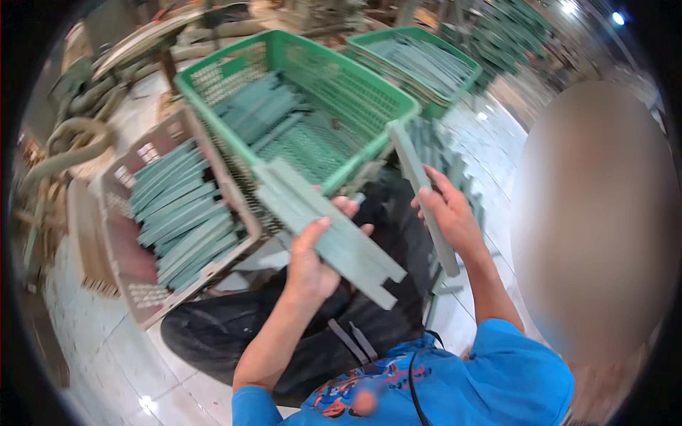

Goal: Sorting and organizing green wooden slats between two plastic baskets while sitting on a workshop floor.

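Observation:
My left hand (314,261) grips a few flat green-grey slats (341,239) laid side by side, with a notch at their near end. In my right hand (447,213) is one narrow slat (421,197) of the same colour, held apart from the others. Both hands are above my lap, in front of a green plastic crate (298,133) that holds a stack of similar slats (256,106). Two thin grey strips (352,341) lie on my dark trousers.
A pinkish plastic crate (122,261) full of slats stands at the left. Another filled green crate (415,64) is behind, near stacked slats (501,42). More slats (431,144) stand beyond my right hand. A large blurred area covers the right side.

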`<state>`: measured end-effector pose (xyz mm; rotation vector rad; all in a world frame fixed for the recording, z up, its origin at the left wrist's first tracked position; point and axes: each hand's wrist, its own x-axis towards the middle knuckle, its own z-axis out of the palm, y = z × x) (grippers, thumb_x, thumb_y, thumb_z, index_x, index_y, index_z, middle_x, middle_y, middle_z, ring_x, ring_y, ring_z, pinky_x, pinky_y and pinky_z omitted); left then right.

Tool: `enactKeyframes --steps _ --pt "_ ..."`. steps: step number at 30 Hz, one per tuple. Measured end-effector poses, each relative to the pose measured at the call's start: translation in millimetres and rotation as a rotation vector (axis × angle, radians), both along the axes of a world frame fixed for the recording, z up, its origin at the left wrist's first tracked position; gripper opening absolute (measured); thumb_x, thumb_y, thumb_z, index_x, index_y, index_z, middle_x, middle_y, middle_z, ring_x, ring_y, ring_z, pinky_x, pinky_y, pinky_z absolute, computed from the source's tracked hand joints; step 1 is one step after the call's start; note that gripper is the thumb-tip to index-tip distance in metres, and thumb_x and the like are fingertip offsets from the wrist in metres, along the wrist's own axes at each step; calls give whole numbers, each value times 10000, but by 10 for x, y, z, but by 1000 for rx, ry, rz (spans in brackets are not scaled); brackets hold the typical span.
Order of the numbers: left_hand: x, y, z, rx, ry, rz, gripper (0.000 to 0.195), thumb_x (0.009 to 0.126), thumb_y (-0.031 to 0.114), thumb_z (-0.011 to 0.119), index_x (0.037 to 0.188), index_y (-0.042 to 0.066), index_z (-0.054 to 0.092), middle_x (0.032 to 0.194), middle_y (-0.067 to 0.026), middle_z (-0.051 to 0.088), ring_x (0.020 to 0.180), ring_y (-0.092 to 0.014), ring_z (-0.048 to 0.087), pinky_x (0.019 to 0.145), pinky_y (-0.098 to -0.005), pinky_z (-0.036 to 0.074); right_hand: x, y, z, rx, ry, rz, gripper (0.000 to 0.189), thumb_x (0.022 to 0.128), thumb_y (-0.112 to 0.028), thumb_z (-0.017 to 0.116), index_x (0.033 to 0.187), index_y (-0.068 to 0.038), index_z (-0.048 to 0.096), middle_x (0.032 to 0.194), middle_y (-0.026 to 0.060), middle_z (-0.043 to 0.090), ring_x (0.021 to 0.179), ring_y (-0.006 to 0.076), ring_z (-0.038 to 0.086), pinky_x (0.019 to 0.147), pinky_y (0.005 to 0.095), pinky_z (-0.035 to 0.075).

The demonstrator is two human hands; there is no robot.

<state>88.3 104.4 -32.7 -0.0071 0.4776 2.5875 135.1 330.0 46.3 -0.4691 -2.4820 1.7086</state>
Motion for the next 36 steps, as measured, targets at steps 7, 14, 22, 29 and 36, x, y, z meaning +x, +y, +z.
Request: enactKeyframes --steps 7,14,22,29,36 --pt "-12 111 73 -127 -22 -53 715 884 149 659 1512 178 318 1321 -131 577 1325 -306 515 1052 -613 457 343 1345 -505 -84 -98 -359 568 1025 -359 464 1463 3 432 947 70 682 795 139 583 768 303 480" --pt "30 114 29 -149 24 -98 751 902 183 653 1544 176 264 1399 -179 542 1312 -314 518 1058 -600 457 84 1247 -732 672 264 -455 531 1039 -358 516 1378 51 515 1072 132 706 1002 188 647 940 327 477" --pt "-16 92 -51 -111 87 -102 746 936 156 604 1571 136 214 1509 -181 456 1426 -321 400 1186 -471 333 197 -424 -409 29 -69 410 615 970 -242 657 1496 -43 408 1062 126 697 998 188 649 919 335 496" --pt "8 132 -106 -232 181 -145 749 963 217 627 1567 95 201 1539 -167 421 1452 -281 367 1187 -444 323 295 -503 -644 -207 -25 227 473 973 -165 644 1388 14 505 1160 78 664 1038 140 596 928 289 467" --pt "20 140 -48 -238 222 -178 917 939 286 675 1610 115 73 1612 -254 247 1499 -391 248 1218 -516 209 398 56 -649 -20 166 -63 425 1002 -186 596 1363 24 519 1214 90 638 1109 142 573 987 286 436"
